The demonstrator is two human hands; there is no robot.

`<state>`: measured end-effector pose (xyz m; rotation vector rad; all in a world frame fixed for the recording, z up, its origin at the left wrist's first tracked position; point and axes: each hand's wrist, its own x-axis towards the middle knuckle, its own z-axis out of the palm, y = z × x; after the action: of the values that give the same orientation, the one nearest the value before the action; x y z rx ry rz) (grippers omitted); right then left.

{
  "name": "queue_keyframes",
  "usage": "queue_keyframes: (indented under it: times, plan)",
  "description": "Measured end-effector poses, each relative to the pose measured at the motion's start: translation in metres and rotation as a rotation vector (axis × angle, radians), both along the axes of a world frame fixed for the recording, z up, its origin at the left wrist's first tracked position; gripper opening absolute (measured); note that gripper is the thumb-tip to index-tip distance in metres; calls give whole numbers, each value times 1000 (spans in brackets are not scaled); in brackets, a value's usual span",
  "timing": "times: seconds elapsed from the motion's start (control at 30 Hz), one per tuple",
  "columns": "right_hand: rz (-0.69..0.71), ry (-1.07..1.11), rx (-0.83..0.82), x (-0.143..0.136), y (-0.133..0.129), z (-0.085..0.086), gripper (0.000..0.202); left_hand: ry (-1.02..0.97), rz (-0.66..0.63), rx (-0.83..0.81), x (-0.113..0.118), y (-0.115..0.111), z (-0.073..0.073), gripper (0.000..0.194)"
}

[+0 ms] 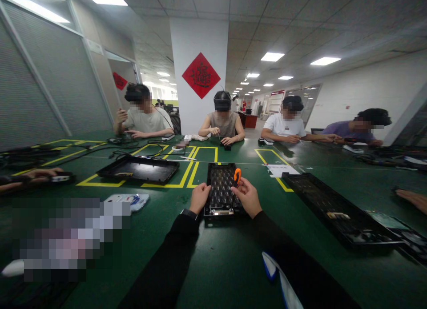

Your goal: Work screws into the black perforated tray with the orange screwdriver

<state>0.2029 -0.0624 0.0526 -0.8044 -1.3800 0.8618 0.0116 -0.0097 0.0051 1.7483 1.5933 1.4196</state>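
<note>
In front of me on the green table lies a black rectangular casing [222, 184], long side away from me, with a pattern of pale slanted marks inside. Small metal parts [223, 212] sit at its near end. My left hand [200, 198] is closed at the casing's left edge, thumb and fingers pinching the rim. My right hand [247, 197] is closed over the right side, its fingers around a small tool with an orange curved handle [237, 175] that points up. The tool's lower end is hidden by the fingers and too small to make out.
Black trays lie left [140, 169] and right [336, 209] of the casing. A white paper [283, 170] is at the far right. Cables [147, 152] run across the left side. Several people sit around the table; a co-worker's hand [45, 174] rests at the left edge.
</note>
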Motion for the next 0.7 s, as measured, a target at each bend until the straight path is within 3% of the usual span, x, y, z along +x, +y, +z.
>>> queue_keyframes:
  times: [0.1,0.3,0.57,0.7]
  plan:
    - [24,53,-42,0,1,0,54,3,5,-6,0,1,0,33]
    - [68,34,-58,0,-1,4,36,-5,-5,8,0,0,-1,33]
    - [15,-35,-19,1,-1,1,37,13,10,23,-1,4,-5,34]
    - [53,10,-66,1,2,-1,39,16,8,17,-1,4,-5,34]
